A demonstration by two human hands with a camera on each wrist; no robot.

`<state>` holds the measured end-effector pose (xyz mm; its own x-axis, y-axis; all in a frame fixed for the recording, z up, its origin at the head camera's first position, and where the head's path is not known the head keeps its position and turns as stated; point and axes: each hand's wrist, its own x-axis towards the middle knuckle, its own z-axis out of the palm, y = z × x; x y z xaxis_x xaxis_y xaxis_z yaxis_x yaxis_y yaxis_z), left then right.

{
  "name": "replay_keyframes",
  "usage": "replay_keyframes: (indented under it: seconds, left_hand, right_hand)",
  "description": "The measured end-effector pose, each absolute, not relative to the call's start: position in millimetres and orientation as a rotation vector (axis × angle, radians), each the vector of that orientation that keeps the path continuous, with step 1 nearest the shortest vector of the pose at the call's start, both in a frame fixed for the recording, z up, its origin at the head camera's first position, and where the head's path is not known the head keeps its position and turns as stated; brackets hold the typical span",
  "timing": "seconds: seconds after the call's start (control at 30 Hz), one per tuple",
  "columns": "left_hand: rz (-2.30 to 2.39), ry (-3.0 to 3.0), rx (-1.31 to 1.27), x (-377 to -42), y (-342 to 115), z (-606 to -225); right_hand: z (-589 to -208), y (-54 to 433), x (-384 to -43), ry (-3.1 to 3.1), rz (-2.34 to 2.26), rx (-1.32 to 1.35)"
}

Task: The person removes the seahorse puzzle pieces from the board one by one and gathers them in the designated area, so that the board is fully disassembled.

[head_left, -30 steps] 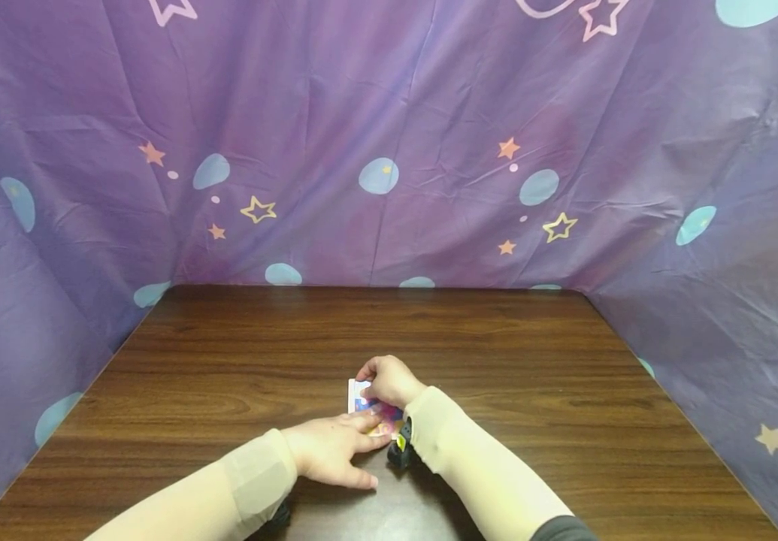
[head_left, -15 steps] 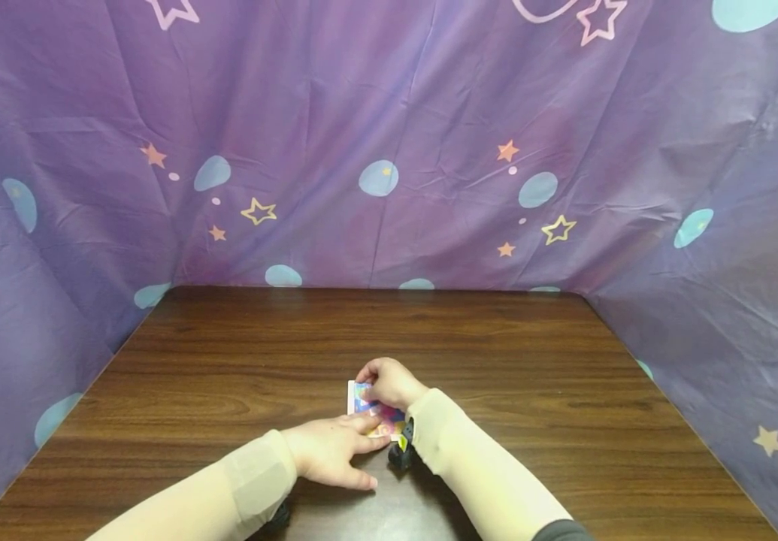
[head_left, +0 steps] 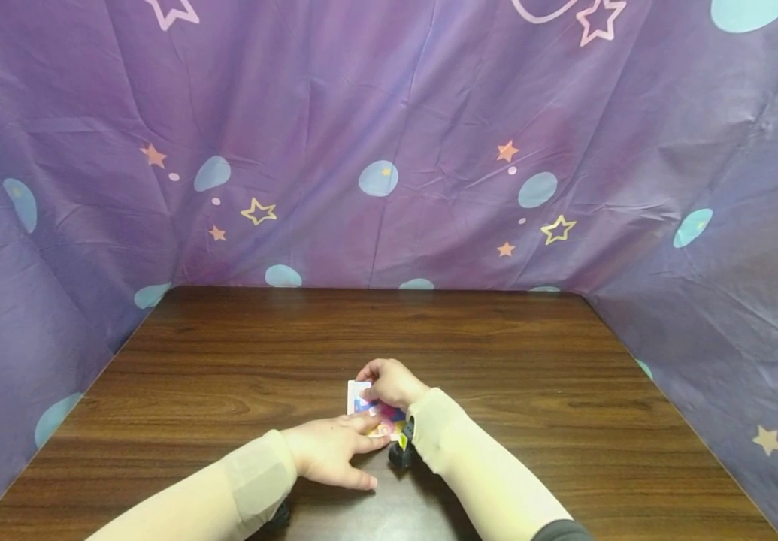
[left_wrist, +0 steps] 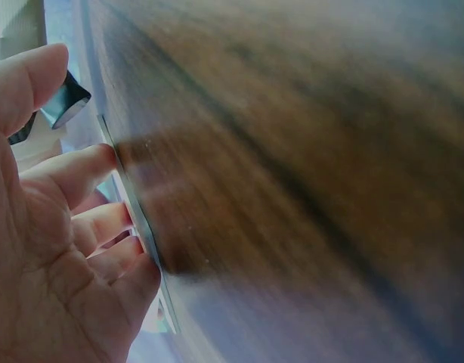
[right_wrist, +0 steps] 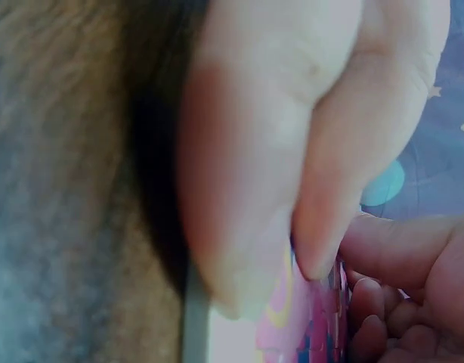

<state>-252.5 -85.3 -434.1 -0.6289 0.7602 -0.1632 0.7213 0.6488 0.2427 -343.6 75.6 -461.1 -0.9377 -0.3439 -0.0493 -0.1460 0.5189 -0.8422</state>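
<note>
A small flat jigsaw puzzle (head_left: 360, 406) with a white border and a pink, blue and yellow picture lies on the table. Seams between its pieces show in the right wrist view, on the puzzle's surface (right_wrist: 317, 329). My left hand (head_left: 331, 451) rests on its near part with straight, spread fingers, the thumb apart on the table side. In the left wrist view, the fingertips meet the puzzle's thin edge (left_wrist: 144, 225). My right hand (head_left: 392, 383) grips the far side, thumb over the top and fingers curled at the far edge. The hands cover much of the picture.
A brown wood-grain table (head_left: 226, 361) surrounds the puzzle. Purple cloth (head_left: 334, 113) with stars and blue spots hangs behind the table and along both sides. A black wrist camera (head_left: 401, 455) sits under my right wrist, close to my left fingertips.
</note>
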Motion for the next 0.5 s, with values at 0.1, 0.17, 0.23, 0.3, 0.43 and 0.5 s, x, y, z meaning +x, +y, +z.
replay_keyframes:
  seconds: [0.1,0.17,0.23,0.3,0.43,0.5]
  left_hand:
    - [0.231,2.612,1.190,-252.1,-85.4,-432.9]
    - [0.230,2.612,1.185,-251.7,-85.3,-432.2]
    - [0.225,2.614,1.182,-251.1,-85.3,-431.6]
    - [0.224,2.616,1.180,-250.8,-85.3,-431.3]
    - [0.225,2.617,1.179,-250.8,-85.2,-431.8]
    - [0.226,2.618,1.176,-251.0,-85.3,-432.1]
  right_hand:
    - [-460.4,74.9,-344.7,2.549,-1.377,-0.396]
    - [-460.0,74.5,-345.3,2.546,-1.379,-0.390]
    - [-459.6,74.4,-345.5,2.540,-1.382,-0.389]
    - [-459.4,74.4,-345.3,2.531,-1.386,-0.387]
    - [-458.8,74.6,-344.3,2.496,-1.417,-0.367]
    - [-458.8,74.6,-344.1,2.482,-1.432,-0.357]
